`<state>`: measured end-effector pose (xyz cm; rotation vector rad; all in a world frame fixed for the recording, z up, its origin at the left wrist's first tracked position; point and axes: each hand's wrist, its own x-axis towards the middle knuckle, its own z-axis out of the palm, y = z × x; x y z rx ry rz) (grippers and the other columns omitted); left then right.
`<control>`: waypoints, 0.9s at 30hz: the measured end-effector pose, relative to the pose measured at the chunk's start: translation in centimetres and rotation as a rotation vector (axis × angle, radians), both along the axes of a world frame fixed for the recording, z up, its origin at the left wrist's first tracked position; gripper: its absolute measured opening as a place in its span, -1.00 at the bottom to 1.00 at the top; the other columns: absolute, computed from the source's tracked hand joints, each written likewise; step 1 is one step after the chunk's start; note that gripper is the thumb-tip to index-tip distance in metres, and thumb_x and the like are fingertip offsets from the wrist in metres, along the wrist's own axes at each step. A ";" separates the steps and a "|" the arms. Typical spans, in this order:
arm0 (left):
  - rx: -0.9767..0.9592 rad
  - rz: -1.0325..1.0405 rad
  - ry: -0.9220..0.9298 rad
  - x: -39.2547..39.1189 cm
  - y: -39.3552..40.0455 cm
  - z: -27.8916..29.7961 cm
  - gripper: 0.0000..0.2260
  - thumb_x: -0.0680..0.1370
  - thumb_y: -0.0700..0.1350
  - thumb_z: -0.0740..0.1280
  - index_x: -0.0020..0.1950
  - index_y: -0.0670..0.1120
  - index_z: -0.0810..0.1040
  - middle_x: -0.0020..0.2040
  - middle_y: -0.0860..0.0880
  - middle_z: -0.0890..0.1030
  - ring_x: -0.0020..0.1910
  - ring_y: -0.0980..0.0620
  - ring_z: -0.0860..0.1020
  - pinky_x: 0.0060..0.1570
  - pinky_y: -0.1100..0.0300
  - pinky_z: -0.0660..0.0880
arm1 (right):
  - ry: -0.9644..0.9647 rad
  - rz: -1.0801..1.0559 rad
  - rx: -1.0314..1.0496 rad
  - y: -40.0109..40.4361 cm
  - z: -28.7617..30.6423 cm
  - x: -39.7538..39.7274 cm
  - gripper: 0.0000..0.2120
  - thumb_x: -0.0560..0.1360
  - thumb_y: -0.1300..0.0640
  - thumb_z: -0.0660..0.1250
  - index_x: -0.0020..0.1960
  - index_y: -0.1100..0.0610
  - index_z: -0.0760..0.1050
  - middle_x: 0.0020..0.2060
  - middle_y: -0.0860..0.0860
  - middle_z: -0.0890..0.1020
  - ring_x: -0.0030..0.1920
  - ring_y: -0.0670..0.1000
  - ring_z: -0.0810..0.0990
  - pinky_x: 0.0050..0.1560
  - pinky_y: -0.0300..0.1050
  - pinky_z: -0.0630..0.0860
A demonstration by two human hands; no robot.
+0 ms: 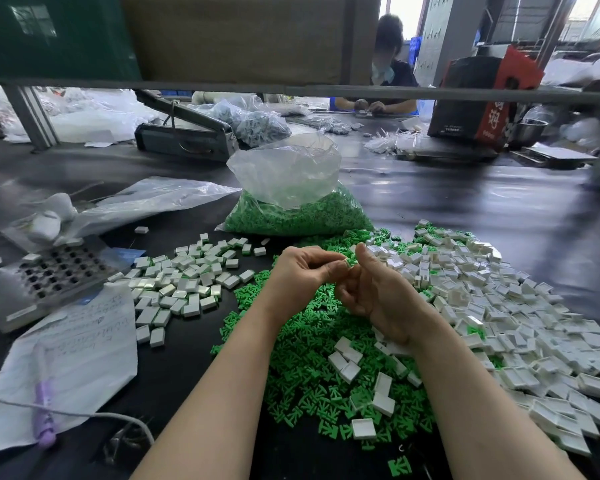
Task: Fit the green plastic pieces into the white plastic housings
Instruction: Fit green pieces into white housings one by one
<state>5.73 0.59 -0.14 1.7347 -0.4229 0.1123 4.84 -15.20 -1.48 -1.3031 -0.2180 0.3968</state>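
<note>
Behind the green pieces point(312, 358), a plastic bag point(291, 188) stands.

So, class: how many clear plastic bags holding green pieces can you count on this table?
1: the open bag of green pieces behind the hands. Farther bags hold greyish parts; others may be hidden.

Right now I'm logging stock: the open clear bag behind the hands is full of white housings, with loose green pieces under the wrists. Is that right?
Not quite. The head view shows the clear bag behind the hands holds green pieces, not white housings. The rest stands: it is open at the top, and loose green pieces lie under the wrists.
</note>
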 end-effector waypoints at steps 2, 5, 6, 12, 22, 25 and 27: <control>0.012 -0.002 -0.015 0.0 -0.1 0.0 -0.86 0.51 -0.31 0.41 0.05 -0.27 0.66 -0.36 0.26 0.61 -0.27 0.32 0.59 -0.19 0.45 0.48 | -0.007 -0.002 0.033 0.1 0.1 -0.1 -0.53 0.52 -0.26 0.12 -0.09 0.12 0.55 -0.35 0.06 0.46 -0.39 -0.06 0.38 -0.44 -0.24 0.22; 0.016 -0.001 -0.025 0.0 -0.2 0.0 -0.84 0.52 -0.31 0.40 0.08 -0.29 0.65 -0.37 0.29 0.58 -0.28 0.33 0.58 -0.19 0.46 0.46 | -0.014 -0.006 0.092 0.3 0.1 -0.2 -0.58 0.53 -0.21 0.14 -0.17 0.08 0.58 -0.38 0.06 0.44 -0.40 -0.06 0.36 -0.46 -0.25 0.23; 0.015 0.001 -0.025 0.0 -0.2 0.0 -0.84 0.52 -0.31 0.40 0.08 -0.29 0.65 -0.38 0.29 0.58 -0.29 0.33 0.58 -0.20 0.46 0.46 | -0.010 -0.013 0.102 0.3 0.1 -0.2 -0.59 0.53 -0.20 0.16 -0.18 0.08 0.58 -0.39 0.05 0.44 -0.40 -0.06 0.36 -0.46 -0.25 0.24; 0.035 0.024 -0.046 0.0 -0.3 0.1 -0.85 0.51 -0.29 0.42 0.07 -0.27 0.67 -0.37 0.29 0.56 -0.29 0.34 0.55 -0.17 0.45 0.46 | -0.001 -0.041 0.101 0.2 0.2 -0.3 -0.63 0.50 -0.18 0.19 -0.13 0.13 0.51 -0.39 0.03 0.43 -0.39 -0.07 0.34 -0.39 -0.22 0.24; 0.056 0.047 -0.075 0.0 -0.5 0.1 -0.83 0.51 -0.29 0.41 0.08 -0.28 0.66 -0.38 0.31 0.54 -0.30 0.35 0.53 -0.17 0.45 0.45 | 0.005 -0.084 0.131 0.4 0.4 -0.5 -0.67 0.48 -0.13 0.23 -0.14 0.13 0.54 -0.33 0.02 0.45 -0.34 -0.08 0.37 -0.30 -0.23 0.28; 0.034 0.067 -0.084 0.0 -0.5 0.0 -0.84 0.49 -0.31 0.43 0.06 -0.28 0.67 -0.37 0.21 0.52 -0.30 0.35 0.51 -0.19 0.46 0.44 | 0.001 -0.094 0.145 0.4 0.5 -0.5 -0.67 0.49 -0.13 0.23 -0.25 0.06 0.61 -0.35 0.03 0.45 -0.34 -0.07 0.37 -0.31 -0.23 0.26; 0.023 0.070 -0.076 0.0 -0.5 -0.1 -0.85 0.49 -0.31 0.43 0.05 -0.27 0.68 -0.35 0.20 0.50 -0.30 0.33 0.50 -0.18 0.44 0.44 | -0.002 -0.081 0.148 0.4 0.5 -0.6 -0.66 0.50 -0.13 0.22 -0.27 0.04 0.61 -0.37 0.03 0.45 -0.35 -0.07 0.37 -0.32 -0.22 0.26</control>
